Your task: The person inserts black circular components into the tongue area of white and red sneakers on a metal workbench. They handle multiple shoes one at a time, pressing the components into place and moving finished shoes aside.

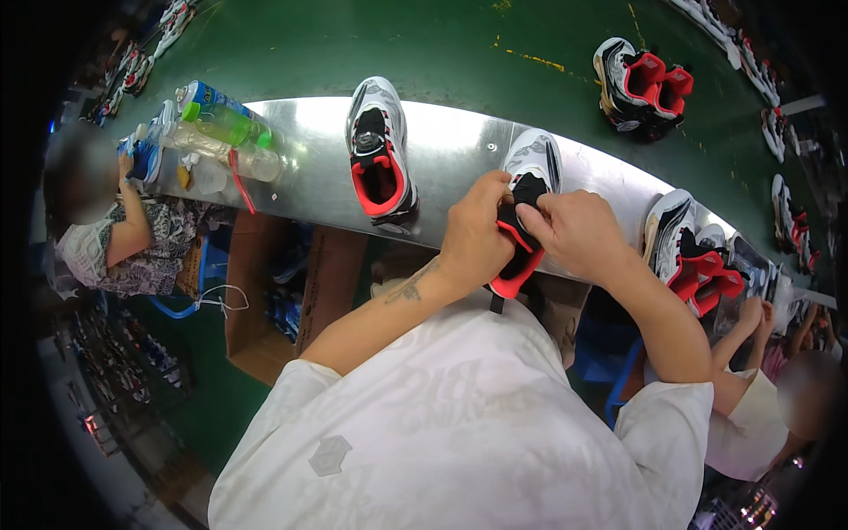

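Observation:
A white and black sneaker (534, 159) with a red lining lies toe away from me at the steel table's near edge, its heel close to my shirt. My left hand (475, 231) is closed on the left side of its collar, thumb and finger by the tongue. My right hand (579, 231) pinches at the black tongue from the other side; the fingertips are partly hidden. To the left, a matching sneaker (378, 155) with a round dial on its tongue stands apart from both hands.
The narrow steel table (450, 132) curves across in front of me. Bottles (225, 124) and a red strap (240, 181) lie at its left, near a person holding a blue shoe (148, 157). More sneakers (685, 252) stand right, and a pair (643, 88) beyond. Below is a cardboard box (331, 283).

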Available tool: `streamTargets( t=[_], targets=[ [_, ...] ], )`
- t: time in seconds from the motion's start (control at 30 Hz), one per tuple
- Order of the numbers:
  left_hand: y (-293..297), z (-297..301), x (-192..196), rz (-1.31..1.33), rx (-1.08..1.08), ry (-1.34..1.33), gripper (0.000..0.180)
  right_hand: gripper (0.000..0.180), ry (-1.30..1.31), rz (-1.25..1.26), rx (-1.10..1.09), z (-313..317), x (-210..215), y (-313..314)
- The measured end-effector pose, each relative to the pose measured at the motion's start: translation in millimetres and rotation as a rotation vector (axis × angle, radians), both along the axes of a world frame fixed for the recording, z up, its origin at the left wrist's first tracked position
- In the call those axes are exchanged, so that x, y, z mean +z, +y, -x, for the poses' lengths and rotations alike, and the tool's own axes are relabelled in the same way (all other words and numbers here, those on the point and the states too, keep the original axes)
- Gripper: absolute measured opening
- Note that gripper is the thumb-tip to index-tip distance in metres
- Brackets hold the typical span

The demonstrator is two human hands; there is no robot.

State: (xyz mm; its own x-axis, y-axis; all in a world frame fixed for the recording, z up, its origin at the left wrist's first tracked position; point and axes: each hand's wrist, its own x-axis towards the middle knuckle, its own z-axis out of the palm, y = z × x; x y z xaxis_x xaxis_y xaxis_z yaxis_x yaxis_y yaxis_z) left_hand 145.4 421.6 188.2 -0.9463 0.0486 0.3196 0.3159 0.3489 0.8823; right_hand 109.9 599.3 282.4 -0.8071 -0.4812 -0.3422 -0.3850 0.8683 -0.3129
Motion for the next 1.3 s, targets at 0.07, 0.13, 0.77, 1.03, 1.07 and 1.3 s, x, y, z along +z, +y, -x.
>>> streamTargets(
  t=[0.07, 0.13, 0.77, 1.03, 1.07, 1.3],
  targets=[
    [3, -2, 1, -0.056, 0.058, 0.091, 0.037, 0.030, 0.144, 0.129, -0.001, -2, -2, 1],
    [4, -3, 0, -0.071, 0.078, 0.203, 0.036, 0.033, 0.471, 0.454, 0.127, -6, -9, 12],
    [4, -1, 0, 0.012, -0.012, 0.024, 0.050, 0.031, 0.395, 0.343, 0.230, -1, -11, 15],
    [1, -1, 0, 0.180, -0.151, -0.084, 0.069, 0.032, 0.424, 0.365, 0.249, -3, -17, 20],
    [1, -1, 3, 0.176, -0.144, -0.100, 0.068, 0.032, 0.392, 0.352, 0.248, -2, -18, 22],
    [3, 2, 2, 0.187, -0.111, -0.044, 0.059, 0.032, 0.253, 0.280, 0.064, -9, -18, 17]
  ],
)
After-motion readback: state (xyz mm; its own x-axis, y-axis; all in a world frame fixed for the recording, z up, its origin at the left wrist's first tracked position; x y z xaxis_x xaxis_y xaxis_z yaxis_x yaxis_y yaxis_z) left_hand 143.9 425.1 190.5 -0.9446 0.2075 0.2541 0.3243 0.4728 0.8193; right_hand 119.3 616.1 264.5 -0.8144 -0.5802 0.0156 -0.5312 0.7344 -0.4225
